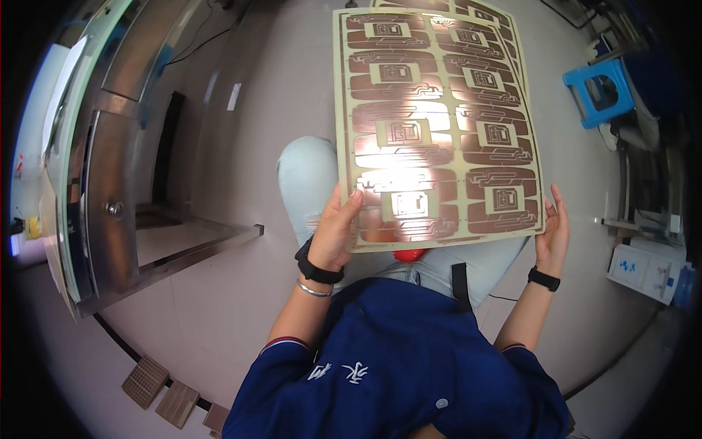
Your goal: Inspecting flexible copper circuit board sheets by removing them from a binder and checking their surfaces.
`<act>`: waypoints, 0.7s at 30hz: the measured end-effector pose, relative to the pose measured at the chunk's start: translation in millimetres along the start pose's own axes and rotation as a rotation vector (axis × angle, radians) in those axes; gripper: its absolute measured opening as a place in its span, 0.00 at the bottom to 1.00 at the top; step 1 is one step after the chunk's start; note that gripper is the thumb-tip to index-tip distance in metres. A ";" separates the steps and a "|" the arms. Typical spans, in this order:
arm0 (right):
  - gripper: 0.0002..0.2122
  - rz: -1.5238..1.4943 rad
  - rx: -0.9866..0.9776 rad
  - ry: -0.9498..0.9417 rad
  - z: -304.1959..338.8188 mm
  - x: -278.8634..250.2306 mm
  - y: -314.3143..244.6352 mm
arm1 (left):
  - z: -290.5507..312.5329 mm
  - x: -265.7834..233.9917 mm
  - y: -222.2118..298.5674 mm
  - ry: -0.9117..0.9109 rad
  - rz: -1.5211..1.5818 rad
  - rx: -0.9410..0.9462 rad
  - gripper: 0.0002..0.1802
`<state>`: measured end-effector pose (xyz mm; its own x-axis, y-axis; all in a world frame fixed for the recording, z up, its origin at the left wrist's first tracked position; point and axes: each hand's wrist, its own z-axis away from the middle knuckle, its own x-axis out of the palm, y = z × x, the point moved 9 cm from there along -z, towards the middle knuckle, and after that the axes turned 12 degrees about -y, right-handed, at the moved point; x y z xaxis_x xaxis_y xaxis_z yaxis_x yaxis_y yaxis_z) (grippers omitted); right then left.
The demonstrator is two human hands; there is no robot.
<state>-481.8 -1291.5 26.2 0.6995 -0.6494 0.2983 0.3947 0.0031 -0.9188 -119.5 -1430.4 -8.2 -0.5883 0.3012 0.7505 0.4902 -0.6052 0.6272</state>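
Observation:
A large rectangular circuit board panel (458,146), pale yellow with rows of copper patterns, is tilted up over my lap. Light glares off its middle and lower left. My left hand (336,231) grips the lower left edge, its thumb on the front face and its other fingers hidden behind. At the lower right edge my right hand (553,233) holds the panel's side, with a finger sticking up beside it. Another similar panel (504,23) shows partly behind the top edge. Under the bottom edge, a bit of something red (411,255) peeks out.
To the left stands a metal frame or cabinet (113,168) with a bar jutting toward my knee. A blue plastic stool (598,91) is at the far right, and a white box (642,272) sits below it. Brown blocks (177,404) lie at the lower left.

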 end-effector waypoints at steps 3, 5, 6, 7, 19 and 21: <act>0.20 0.100 0.068 -0.141 -7.2 -0.9 5.5 | 4.0 -6.9 -3.9 0.048 -0.024 -0.028 0.21; 0.20 0.231 0.113 -0.143 -10.7 6.7 7.7 | 7.2 -10.8 -3.0 0.078 -0.044 -0.048 0.19; 0.21 0.210 0.115 -0.193 -15.2 7.0 11.6 | 9.7 -14.7 1.8 0.110 -0.108 -0.038 0.18; 0.21 0.208 0.113 -0.179 -14.8 16.7 9.6 | 11.9 -18.4 6.5 0.142 -0.175 -0.029 0.18; 0.20 0.256 0.001 -0.363 -14.8 71.4 -1.7 | 11.4 -35.7 30.5 0.216 -0.406 -0.002 0.18; 0.19 0.215 -0.028 -0.405 -13.2 77.2 -6.0 | 13.3 -43.0 28.0 0.204 -0.392 -0.006 0.18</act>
<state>-438.0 -1351.7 51.3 0.9423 -0.2871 0.1721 0.2030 0.0813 -0.9758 -72.0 -1450.6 -20.1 -0.8442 0.3574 0.3995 0.2017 -0.4788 0.8545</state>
